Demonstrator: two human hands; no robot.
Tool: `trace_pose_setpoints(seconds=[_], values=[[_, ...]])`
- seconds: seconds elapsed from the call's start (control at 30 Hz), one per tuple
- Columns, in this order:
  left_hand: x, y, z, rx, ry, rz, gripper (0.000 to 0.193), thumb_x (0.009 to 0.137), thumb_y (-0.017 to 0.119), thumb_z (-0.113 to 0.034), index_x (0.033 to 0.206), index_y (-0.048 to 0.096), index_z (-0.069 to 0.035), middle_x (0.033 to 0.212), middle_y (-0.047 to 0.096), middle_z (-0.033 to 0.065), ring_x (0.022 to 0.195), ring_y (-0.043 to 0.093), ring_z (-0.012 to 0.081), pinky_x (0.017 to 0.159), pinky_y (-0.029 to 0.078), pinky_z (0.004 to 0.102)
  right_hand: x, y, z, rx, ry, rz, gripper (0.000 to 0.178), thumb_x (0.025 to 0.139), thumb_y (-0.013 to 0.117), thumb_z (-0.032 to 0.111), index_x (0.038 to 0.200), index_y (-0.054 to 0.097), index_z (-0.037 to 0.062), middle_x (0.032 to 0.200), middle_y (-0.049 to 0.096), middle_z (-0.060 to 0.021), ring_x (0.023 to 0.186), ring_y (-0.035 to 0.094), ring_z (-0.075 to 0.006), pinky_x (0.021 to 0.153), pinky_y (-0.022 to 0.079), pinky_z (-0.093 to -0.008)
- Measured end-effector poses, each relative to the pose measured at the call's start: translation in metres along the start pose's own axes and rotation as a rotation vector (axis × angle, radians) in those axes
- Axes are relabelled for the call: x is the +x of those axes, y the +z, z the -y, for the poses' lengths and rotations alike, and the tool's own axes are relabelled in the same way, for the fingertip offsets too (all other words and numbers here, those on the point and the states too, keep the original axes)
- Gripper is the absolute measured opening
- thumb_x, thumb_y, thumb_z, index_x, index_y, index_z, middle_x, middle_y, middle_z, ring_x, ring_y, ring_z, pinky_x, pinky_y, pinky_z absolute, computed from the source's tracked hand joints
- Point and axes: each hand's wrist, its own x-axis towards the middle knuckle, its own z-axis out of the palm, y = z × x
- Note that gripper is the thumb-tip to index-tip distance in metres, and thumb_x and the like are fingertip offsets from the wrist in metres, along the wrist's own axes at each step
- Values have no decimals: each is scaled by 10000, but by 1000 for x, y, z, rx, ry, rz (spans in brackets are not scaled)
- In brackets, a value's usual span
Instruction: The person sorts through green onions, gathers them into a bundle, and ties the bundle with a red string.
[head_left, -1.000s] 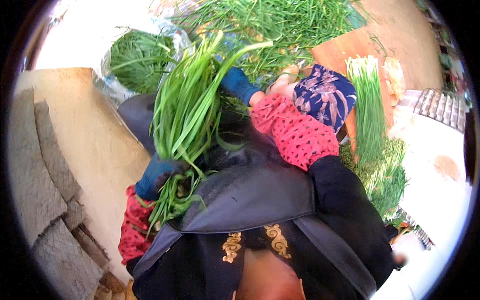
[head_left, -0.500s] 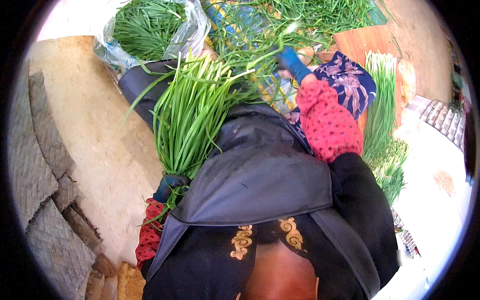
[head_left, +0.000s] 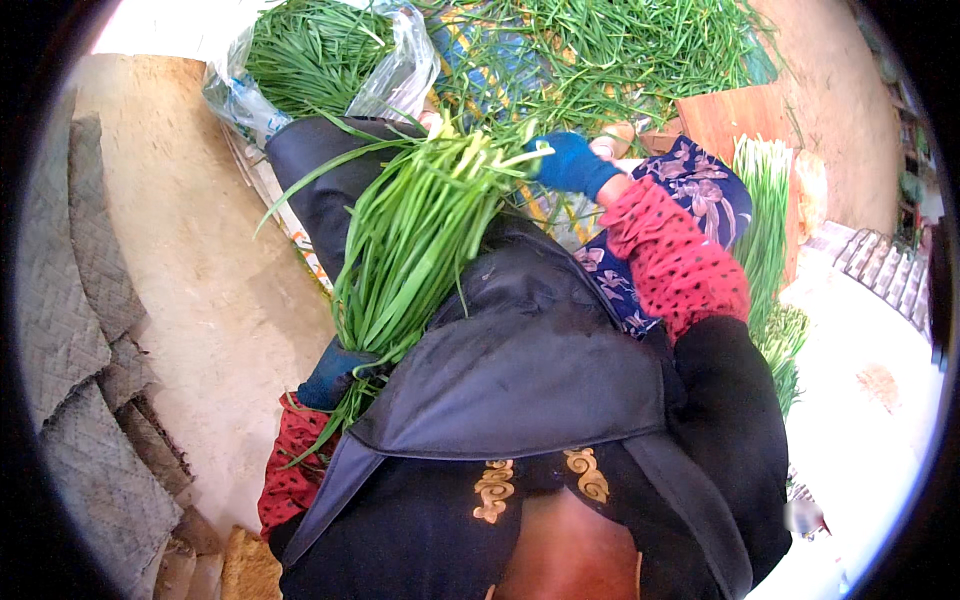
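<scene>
A thick bunch of garlic chives (head_left: 410, 250) lies slantwise over my apron-covered lap, pale stem ends pointing away from me. Around its leafy lower end my left hand (head_left: 338, 375), in a dark blue glove, is closed. My right hand (head_left: 575, 163), gloved in blue too, is at the pale ends on the far right of the bunch. Its fingers are bent around a chive stem (head_left: 530, 157) whose whitish tip shows beside the glove. Part of those fingers is hidden, and some leaves of the bunch droop left over my knee.
A clear plastic bag (head_left: 395, 75) full of chives stands far left. Loose chives (head_left: 640, 50) cover the ground ahead. Neatly lined-up chives (head_left: 760, 210) lie at right beside a brown board (head_left: 735, 115). Grey quilted matting (head_left: 75, 300) lies along the left.
My right hand has come back from the far loose chives, where it was blurred, to the bunch's pale ends. The bunch leans more to the right.
</scene>
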Motion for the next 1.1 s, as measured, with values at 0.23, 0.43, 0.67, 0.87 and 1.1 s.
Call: trace_pose_setpoints(seconds=[0.23, 0.43, 0.67, 0.87, 1.1], values=[[-4, 13, -17, 80, 12, -6, 487, 681, 642, -11, 1152, 515, 1, 1051, 603, 81, 898, 583, 157, 790, 470, 295, -21, -63, -99, 304, 249, -276, 361, 820, 517, 374, 1021, 605, 87, 910, 625, -179, 847, 602, -333, 712, 465, -376], [-7, 21, -30, 303, -76, -15, 587, 640, 681, 17, 1192, 482, 7, 1113, 582, 103, 980, 557, 179, 883, 426, 313, -7, -42, 92, 148, 0, -78, 601, 707, 527, 622, 905, 597, 59, 854, 622, -203, 796, 600, -369, 710, 464, -439], [-8, 37, -48, 852, 180, -10, 525, 690, 667, -57, 1185, 493, -32, 1073, 597, 179, 946, 592, 205, 823, 456, 322, 23, -37, -29, 255, 327, -257, 412, 766, 563, 440, 990, 602, 97, 866, 622, -191, 798, 608, -353, 687, 472, -440], [-13, 69, -96, 1605, 202, -37, 587, 695, 646, -205, 1226, 438, -68, 855, 589, 204, 762, 577, 383, 661, 461, 433, 20, -45, 50, 216, -443, -387, 465, 689, 639, 369, 1066, 559, 109, 847, 621, -183, 744, 615, -323, 649, 481, -423], [-11, 82, -108, 1868, 193, -88, 694, 631, 656, -165, 1276, 401, -169, 854, 552, 172, 640, 574, 347, 571, 436, 456, 12, 6, -57, -78, 322, -349, 261, 676, 594, 236, 894, 587, 93, 791, 636, -169, 734, 628, -337, 632, 491, -435]])
